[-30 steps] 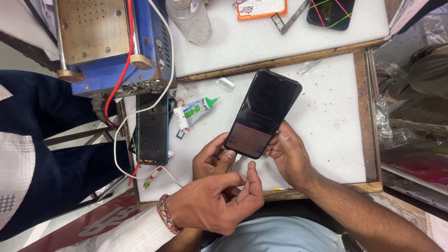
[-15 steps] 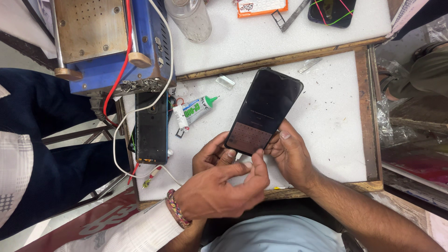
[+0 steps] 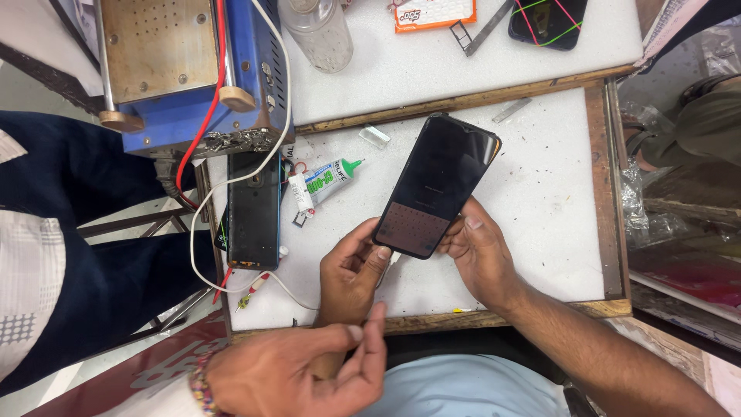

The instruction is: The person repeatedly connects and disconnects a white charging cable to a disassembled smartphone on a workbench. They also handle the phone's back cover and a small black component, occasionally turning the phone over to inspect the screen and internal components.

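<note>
Nearest you, at the bottom edge of the view, a third hand (image 3: 297, 374) with a beaded bracelet at the wrist comes in from the lower left. It belongs to another person; its thumb and forefinger are pinched together, and whether anything sits between them is too small to tell.

Just beyond it, your left hand (image 3: 351, 270) is loosely curled, fingertips pressed against the lower left edge of the phone (image 3: 436, 185). Your right hand (image 3: 482, 251) grips the lower right edge of the same phone, thumb on the rim. Both hands have hold of it, half closed around its bottom end.

The phone lies dark-screen-up and tilted, its top end pointing away to the right, over the white tabletop (image 3: 540, 193). A thin white cable (image 3: 231, 282) runs from near its bottom end off to the left.

Left of your left hand, a second dark phone-shaped slab (image 3: 253, 212) lies along the tabletop edge. Between it and the held phone lies a small white glue tube with a green tip (image 3: 324, 181), and near that a small clear plastic piece (image 3: 376, 137).

Farther off, a blue machine with a metal plate on top (image 3: 185, 69) stands at the upper left, with red and white wires over it. Beside it is a clear bottle (image 3: 316, 31), then an orange-edged card (image 3: 434, 13), and at the far right another dark phone (image 3: 546, 21).
</note>
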